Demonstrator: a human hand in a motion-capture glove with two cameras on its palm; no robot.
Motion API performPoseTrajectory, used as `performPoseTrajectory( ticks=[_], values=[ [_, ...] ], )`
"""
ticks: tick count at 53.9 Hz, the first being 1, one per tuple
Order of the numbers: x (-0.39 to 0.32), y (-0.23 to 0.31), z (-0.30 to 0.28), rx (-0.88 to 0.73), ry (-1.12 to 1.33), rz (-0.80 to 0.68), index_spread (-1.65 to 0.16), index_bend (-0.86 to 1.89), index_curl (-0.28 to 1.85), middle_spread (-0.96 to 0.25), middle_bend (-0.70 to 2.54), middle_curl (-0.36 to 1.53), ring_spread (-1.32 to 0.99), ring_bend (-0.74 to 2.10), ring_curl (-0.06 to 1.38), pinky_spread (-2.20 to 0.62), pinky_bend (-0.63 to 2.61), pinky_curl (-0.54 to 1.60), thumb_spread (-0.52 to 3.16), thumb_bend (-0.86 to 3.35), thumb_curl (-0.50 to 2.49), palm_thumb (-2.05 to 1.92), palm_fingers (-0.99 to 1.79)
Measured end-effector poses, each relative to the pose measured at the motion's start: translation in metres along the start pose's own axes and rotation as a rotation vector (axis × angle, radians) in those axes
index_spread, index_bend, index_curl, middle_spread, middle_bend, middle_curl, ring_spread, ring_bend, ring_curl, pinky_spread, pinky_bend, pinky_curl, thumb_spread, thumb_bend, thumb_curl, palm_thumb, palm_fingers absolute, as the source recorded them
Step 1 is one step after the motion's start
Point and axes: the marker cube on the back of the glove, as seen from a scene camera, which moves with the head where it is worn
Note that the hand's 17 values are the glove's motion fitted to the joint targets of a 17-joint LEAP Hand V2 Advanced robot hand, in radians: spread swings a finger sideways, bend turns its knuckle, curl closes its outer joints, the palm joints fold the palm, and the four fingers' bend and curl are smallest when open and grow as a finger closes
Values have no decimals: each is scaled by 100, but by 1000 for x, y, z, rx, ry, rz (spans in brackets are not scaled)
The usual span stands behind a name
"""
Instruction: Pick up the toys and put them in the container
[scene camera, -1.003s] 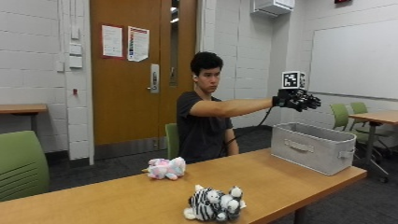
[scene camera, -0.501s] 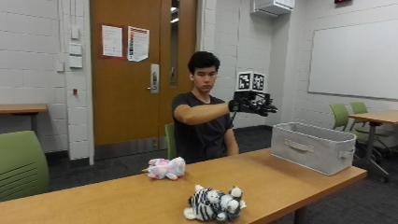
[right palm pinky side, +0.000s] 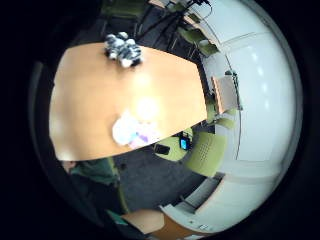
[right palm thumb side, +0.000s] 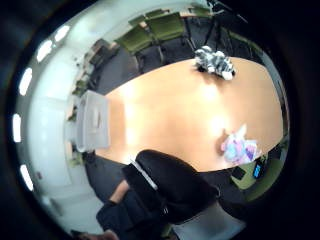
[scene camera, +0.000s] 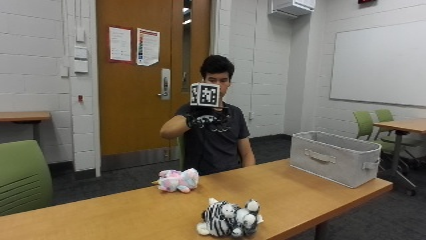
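1. The gloved right hand is raised at chest height in front of the person, fingers loosely curled downward and holding nothing.
2. Well below it, a pink and white plush toy lies on the wooden table, near the person's edge.
3. A black-and-white striped plush toy lies at the opposite edge.
4. The grey fabric container stands at the table's end, apart from both toys.

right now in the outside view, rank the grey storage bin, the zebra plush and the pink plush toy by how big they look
1. grey storage bin, clearly largest.
2. zebra plush.
3. pink plush toy.
The zebra plush lies nearer the camera, so its lead over the pink one is unsure.
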Motion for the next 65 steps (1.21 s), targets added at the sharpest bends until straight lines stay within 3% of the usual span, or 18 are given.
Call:
performPoseTrajectory(
  ticks=[3, 12, 19, 24, 30, 41, 48, 54, 65],
  values=[
    [27, -2, 13, 8, -11, -232, -28, 18, 35, -17, 22, 43, -34, 27, 26, -10, 59, 26, 99, -9, 19, -13, 2],
    [67, -18, 64, -26, -26, -312, -28, 18, 36, -18, 24, 44, -37, 28, 28, -10, 56, 27, 96, -10, 18, -13, 5],
    [83, -17, 114, -55, -43, -244, -28, 17, 37, -18, 24, 44, -38, 29, 29, -11, 54, 28, 93, -11, 17, -15, 6],
    [83, -28, 150, 96, -41, -39, -29, 17, 37, -18, 24, 44, -39, 29, 29, -11, 53, 28, 92, -11, 16, -15, 7],
    [95, -4, 181, -134, -20, -197, -28, 17, 38, -19, 25, 44, -39, 28, 30, -11, 52, 29, 90, -11, 16, -16, 7],
    [102, 12, 215, -162, 32, -176, -29, 16, 38, -19, 25, 44, -40, 28, 31, -11, 52, 31, 88, -11, 15, -16, 8],
    [104, 24, 217, -99, -11, -155, -30, 19, 38, -20, 22, 43, -44, 34, 32, -12, 58, 32, 88, -8, 16, -10, 22],
    [104, 19, 212, 47, -76, -86, -33, 29, 41, -22, 19, 42, -48, 37, 32, -18, 58, 32, 95, -3, 19, -2, 41],
    [104, 22, 203, 123, -113, -96, -34, 70, 56, -27, 16, 40, -55, 45, 33, -30, 55, 32, 112, 2, 23, 11, 89]
  ],
)
